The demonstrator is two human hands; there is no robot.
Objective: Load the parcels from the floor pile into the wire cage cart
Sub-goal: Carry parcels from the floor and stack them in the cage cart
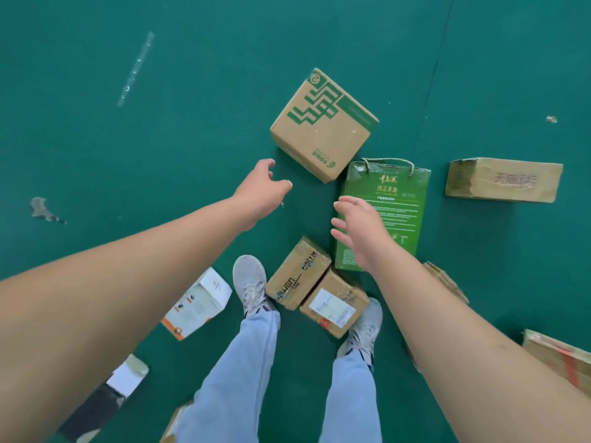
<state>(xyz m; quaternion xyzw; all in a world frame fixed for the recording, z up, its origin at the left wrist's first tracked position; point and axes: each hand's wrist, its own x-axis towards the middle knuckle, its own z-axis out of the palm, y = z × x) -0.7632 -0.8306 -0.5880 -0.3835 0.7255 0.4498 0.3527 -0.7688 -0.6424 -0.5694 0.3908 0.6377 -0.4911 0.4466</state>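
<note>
The left hand (262, 190) reaches forward over the green floor (160, 139) with its fingers loosely spread and nothing in them, just short of the near left corner of a brown carton with green print (323, 126). The right hand (361, 228) is also spread and bare, its fingers held apart above a flat green gift box with a rope handle (396, 193); whether it touches the box cannot be told.

The green-printed carton sits on the floor with one corner toward the person, just beside the top of the gift box. Below the right hand two small taped cartons lie side by side, one with dark lettering (297, 273) and one with a white shipping label (334, 303), between a pair of grey sneakers (251, 284). A white and orange box (196, 303) lies left of the left foot. A long brown carton (503, 180) lies well apart to the right. More parcels show at the lower edges.
</note>
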